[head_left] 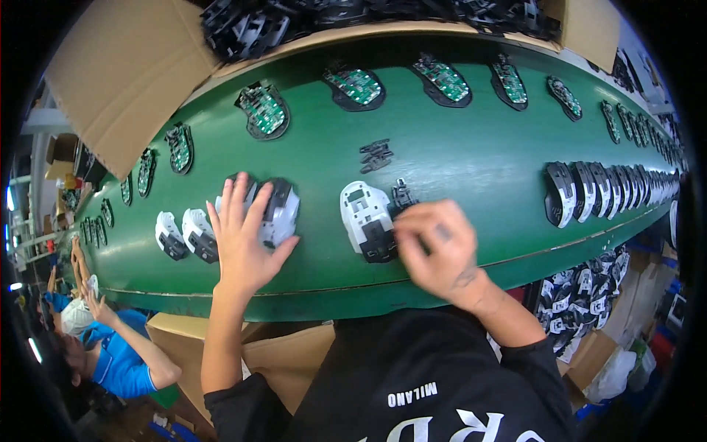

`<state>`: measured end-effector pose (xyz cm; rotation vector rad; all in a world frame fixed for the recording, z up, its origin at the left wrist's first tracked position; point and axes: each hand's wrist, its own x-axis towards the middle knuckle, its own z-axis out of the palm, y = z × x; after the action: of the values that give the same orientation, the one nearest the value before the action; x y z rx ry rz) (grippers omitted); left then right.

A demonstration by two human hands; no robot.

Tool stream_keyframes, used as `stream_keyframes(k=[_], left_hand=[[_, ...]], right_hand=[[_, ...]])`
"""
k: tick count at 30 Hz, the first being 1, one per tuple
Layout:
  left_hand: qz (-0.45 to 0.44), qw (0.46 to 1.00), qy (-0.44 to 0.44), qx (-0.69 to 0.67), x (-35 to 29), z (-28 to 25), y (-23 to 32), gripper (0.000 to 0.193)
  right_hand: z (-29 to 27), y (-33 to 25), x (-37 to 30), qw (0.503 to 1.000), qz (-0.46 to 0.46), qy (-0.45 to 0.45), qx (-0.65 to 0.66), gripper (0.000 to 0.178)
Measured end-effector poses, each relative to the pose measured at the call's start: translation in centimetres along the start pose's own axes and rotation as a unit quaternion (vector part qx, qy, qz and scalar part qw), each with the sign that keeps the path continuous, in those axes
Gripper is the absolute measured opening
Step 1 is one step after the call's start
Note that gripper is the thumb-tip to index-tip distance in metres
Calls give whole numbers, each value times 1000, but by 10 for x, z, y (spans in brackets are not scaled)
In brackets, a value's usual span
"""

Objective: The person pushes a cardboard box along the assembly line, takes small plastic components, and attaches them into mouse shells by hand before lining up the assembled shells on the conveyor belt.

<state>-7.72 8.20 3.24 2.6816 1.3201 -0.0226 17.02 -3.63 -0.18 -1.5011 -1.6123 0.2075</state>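
My left hand (pixel 247 239) lies with fingers spread over white and black computer mouse shells (pixel 280 214), hiding part of them. Two more white and black mouse shells, one of them here (pixel 199 234), lie to its left. In front of me a white mouse shell (pixel 366 214) rests with its inner side up and a black section at its near end. My right hand (pixel 440 247) is closed at that shell's right edge, its fingers curled together. A small black plastic part (pixel 402 194) shows just beyond the fingertips; what they pinch is hidden.
Small black plastic parts (pixel 375 155) lie beyond the shell. Mouse bases with green circuit boards (pixel 357 87) line the far side of the green table (pixel 471 195). Shells stand in a row (pixel 563 195) at right. A carton (pixel 118 81) holds black parts; a person in blue (pixel 121 353) is at left.
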Motion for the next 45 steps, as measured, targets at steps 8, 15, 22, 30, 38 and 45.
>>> stream_keyframes(k=[8, 15, 22, 30, 38, 45], left_hand=[[362, 931, -18, -44, 35, 6, 75, 62], [129, 950, 47, -280, 12, -6, 75, 66], [-182, 600, 16, -779, 2, 7, 85, 67], [-231, 409, 34, -882, -18, 29, 68, 49], [-105, 321, -195, -921, -16, 21, 66, 74], [-26, 561, -120, -819, -38, 32, 49, 97]], right_hand=[[-17, 32, 10, 980, 116, -127, -99, 15], [-24, 42, 6, 972, 214, -61, 73, 19], [-32, 28, 8, 974, 59, -202, -83, 31], [-33, 12, 3, 907, 259, -169, 285, 16], [-17, -8, 11, 809, 267, -104, 513, 17], [-26, -9, 11, 798, 252, -145, 528, 16]])
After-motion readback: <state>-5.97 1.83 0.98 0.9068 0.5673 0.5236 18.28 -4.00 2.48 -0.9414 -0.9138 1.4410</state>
